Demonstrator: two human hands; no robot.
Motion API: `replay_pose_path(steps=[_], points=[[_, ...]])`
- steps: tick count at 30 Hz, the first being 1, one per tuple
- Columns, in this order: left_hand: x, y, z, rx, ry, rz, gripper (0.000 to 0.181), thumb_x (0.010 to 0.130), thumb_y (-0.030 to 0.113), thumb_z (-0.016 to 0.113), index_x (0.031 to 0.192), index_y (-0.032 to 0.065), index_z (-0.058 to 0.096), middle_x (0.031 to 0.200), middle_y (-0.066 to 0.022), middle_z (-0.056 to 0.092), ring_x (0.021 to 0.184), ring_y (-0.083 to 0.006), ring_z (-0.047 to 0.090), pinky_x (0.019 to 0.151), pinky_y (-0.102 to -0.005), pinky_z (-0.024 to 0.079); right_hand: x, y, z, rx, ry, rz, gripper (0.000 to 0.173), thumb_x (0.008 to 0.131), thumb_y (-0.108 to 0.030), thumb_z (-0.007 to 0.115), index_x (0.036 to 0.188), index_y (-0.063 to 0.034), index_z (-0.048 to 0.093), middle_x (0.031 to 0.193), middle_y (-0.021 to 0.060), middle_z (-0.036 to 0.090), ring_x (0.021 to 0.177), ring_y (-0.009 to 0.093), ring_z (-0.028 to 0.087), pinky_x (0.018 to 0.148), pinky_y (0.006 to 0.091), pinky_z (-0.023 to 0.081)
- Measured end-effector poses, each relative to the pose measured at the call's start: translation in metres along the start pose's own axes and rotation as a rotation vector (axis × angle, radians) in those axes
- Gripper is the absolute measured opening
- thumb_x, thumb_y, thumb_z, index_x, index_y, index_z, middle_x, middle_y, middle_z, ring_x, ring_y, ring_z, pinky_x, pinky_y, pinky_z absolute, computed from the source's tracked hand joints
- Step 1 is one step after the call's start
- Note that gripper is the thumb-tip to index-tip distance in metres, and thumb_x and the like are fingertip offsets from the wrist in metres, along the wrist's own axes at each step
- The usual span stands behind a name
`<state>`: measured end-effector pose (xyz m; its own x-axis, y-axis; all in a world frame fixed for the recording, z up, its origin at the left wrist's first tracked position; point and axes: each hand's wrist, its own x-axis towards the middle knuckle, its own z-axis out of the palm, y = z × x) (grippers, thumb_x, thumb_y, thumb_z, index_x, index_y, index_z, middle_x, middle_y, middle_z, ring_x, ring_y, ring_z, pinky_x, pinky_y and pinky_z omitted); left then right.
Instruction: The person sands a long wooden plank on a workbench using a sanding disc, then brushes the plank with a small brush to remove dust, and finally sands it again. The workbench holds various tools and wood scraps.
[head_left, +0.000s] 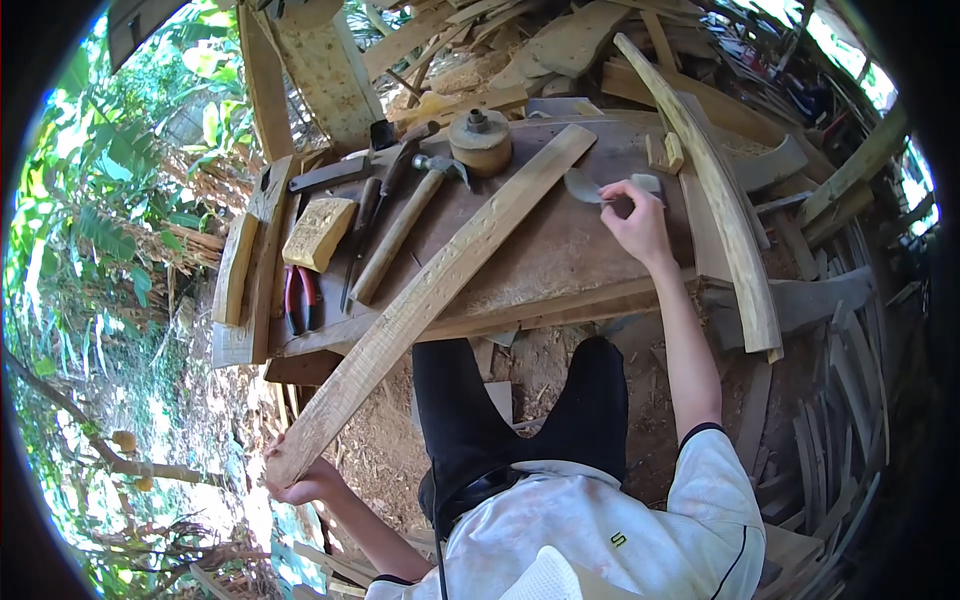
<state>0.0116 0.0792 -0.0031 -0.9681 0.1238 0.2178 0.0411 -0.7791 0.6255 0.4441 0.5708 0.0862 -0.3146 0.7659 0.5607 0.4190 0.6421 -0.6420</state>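
A long wooden board (442, 289) lies slantwise across the workbench (570, 247), its near end jutting past the bench at the lower left. My left hand (304, 476) is closed around that near end. Over the right part of the bench, my right hand (637, 225) pinches the edge of a thin, greyish curved sheet (582, 186) between thumb and fingers. Another small grey piece (646, 182) lies just behind that hand. Left of the board rest a claw hammer (405, 225), red-handled pliers (301, 296) and a wooden block (320, 234).
A round wooden piece with a metal nut (480, 142) stands at the bench's back. A dark rectangular bar (328, 174) lies back left. A long curved pole (705, 187) crosses the right side. Wood offcuts (570, 37) are heaped behind, and more strips (825, 450) lie at right.
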Motion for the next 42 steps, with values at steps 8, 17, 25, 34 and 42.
replay_pose_path(steps=[8, 17, 25, 34, 42], points=[[-0.015, 0.052, 0.087, -0.284, -0.174, -0.019, 0.057, 0.093, 0.059, 0.065, 0.103, 0.0042, 0.055, 0.097, -0.0122, 0.055, 0.1, -0.0322, 0.057, 0.112, -0.0504, 0.043, -0.015, -0.122, 0.071, 0.226, -0.033, -0.224, 0.01, 0.099, -0.002, 0.071, 0.107, -0.002, 0.066, 0.137, 0.0169, 0.075, 0.124, 0.033, 0.074, 0.108, 0.0443, 0.06], [-0.014, 0.075, 0.124, -0.227, -0.169, 0.146, 0.049, 0.09, 0.054, 0.065, 0.09, 0.0123, 0.039, 0.083, -0.002, 0.035, 0.076, -0.018, 0.038, 0.08, -0.0369, 0.038, -0.028, -0.152, 0.108, 0.165, -0.325, -0.546, 0.035, 0.103, 0.004, 0.06, 0.134, -0.0042, 0.073, 0.145, 0.0148, 0.072, 0.142, 0.029, 0.064, 0.122, 0.0455, 0.052], [-0.014, 0.084, 0.114, -0.191, -0.192, 0.182, 0.049, 0.09, 0.054, 0.064, 0.088, 0.0131, 0.037, 0.082, -0.0019, 0.036, 0.075, -0.0173, 0.038, 0.078, -0.0359, 0.037, -0.042, -0.153, 0.099, 0.187, -0.339, -0.459, 0.035, 0.103, 0.002, 0.063, 0.136, -0.006, 0.073, 0.144, 0.0143, 0.072, 0.139, 0.033, 0.066, 0.122, 0.0438, 0.053], [-0.015, 0.087, 0.115, -0.099, -0.104, 0.205, 0.052, 0.091, 0.057, 0.062, 0.086, 0.0131, 0.035, 0.083, -0.0021, 0.035, 0.075, -0.0172, 0.037, 0.077, -0.0362, 0.036, -0.042, -0.149, 0.111, 0.089, -0.236, -0.438, 0.032, 0.102, -0.002, 0.065, 0.133, -0.0023, 0.074, 0.14, 0.0167, 0.074, 0.133, 0.031, 0.07, 0.113, 0.0438, 0.06], [-0.019, 0.084, 0.097, -0.074, -0.197, 0.158, 0.065, 0.101, 0.067, 0.048, 0.102, 0.0022, 0.05, 0.094, -0.0097, 0.048, 0.092, -0.0262, 0.054, 0.096, -0.0431, 0.048, -0.031, -0.147, 0.1, -0.032, -0.114, -0.157, 0.03, 0.098, 0.001, 0.064, 0.127, -0.0002, 0.072, 0.127, 0.019, 0.076, 0.118, 0.036, 0.073, 0.102, 0.0446, 0.062]])
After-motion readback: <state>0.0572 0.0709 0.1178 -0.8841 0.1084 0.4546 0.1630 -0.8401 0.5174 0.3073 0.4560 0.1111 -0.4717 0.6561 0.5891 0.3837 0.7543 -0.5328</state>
